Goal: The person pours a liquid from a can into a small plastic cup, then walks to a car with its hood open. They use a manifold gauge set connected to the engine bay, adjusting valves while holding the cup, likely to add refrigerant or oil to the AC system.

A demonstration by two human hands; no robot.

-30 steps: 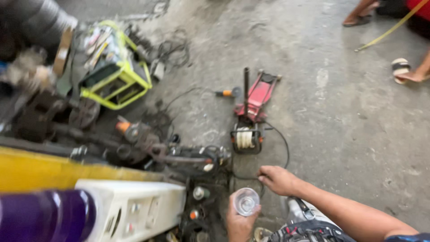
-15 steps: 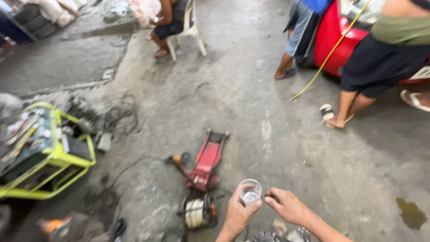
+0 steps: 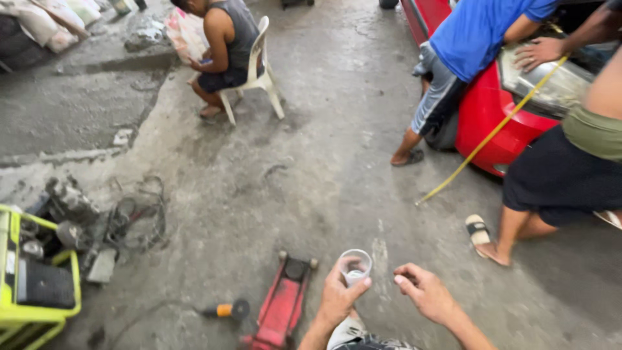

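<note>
Left hand (image 3: 340, 299) wrapped around a small clear plastic cup (image 3: 355, 266), thumb and fingers pinching its thin round wall; cup upright, held above the floor near the bottom edge of the view, a little pale liquid at its base. Right hand (image 3: 424, 295) just beside the cup, apart from it, empty, fingers loosely curled, index fingertip and thumb close together. Below the left hand, on rough, stained grey concrete floor (image 3: 311, 175): a flat red metal floor jack (image 3: 282, 301), long and wedge-shaped, round saddle at its far end. Just left of the jack, a tool with an orange grip (image 3: 223, 310) and dark cord. Farther left, a boxy generator in a lime-yellow tubular frame (image 3: 35, 285) beside tangled black cables (image 3: 133, 217). Toward the far side, a person seated on a white plastic chair (image 3: 259, 68); at right, a glossy red car (image 3: 489, 107) and a thin yellow hose (image 3: 489, 136).
</note>
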